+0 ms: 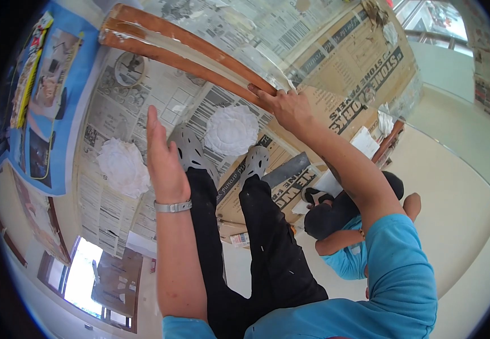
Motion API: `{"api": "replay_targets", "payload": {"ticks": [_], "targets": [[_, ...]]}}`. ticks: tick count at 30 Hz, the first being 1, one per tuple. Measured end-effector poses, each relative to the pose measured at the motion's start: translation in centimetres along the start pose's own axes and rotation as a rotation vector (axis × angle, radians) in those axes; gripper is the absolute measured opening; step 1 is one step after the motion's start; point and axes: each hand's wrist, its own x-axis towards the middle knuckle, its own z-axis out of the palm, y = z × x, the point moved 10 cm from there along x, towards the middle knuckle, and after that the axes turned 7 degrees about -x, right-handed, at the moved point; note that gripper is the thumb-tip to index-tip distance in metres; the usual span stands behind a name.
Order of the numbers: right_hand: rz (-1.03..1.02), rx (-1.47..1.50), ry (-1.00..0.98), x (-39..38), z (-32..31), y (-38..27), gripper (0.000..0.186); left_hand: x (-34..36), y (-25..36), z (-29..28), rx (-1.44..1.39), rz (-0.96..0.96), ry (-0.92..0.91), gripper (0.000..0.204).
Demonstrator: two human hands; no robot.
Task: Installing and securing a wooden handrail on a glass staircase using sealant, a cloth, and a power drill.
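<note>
Long wood (191, 69) is reaching out ahead. The left hand (165, 158) is hovering nearer, empty, fingers looking pressed together. Past it, the right hand (291, 108) is gripping the wood's near end, fingers seemingly pinching its edge. Using both hands would probably be keeping it steadier over the newspaper (168, 93).

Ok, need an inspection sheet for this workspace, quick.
Surface: newspaper and cardboard underfoot.
Job's things: long brown wooden piece, two rails with a pale strip between; whitish patches at its far left end.
Clutter: two white crumpled bundles, a round container, a dark grey flat piece.
Hands: right hand on the piece's near end, grip unclear; left hand open, apart from it.
Cables: nothing seen.
Surroundings: co-worker at lower right, bright window at lower left.
</note>
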Motion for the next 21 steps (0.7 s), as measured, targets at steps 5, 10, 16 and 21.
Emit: {"api": "replay_targets", "payload": {"ticks": [5, 10, 16, 21], "targets": [[0.008, 0.028, -0.022, -0.9, 4.6, 2.3, 0.072, -0.3, -2.1, 0.9, -0.011, 0.006, -0.003, 0.062], [0.026, 0.016, -0.047, -1.8, 8.7, 4.2, 0.061, -0.7, -2.5, 2.4, 0.017, 0.010, -0.007, 0.061], [0.052, -0.004, -0.108, -3.5, 12.4, 6.1, 0.063, -0.7, -3.3, 3.2, 0.044, -0.006, 0.018, 0.061], [0.084, 0.017, -0.173, -7.9, 19.9, 9.9, 0.069, -1.0, -3.2, 4.9, 0.016, -0.014, -0.008, 0.062]]}}
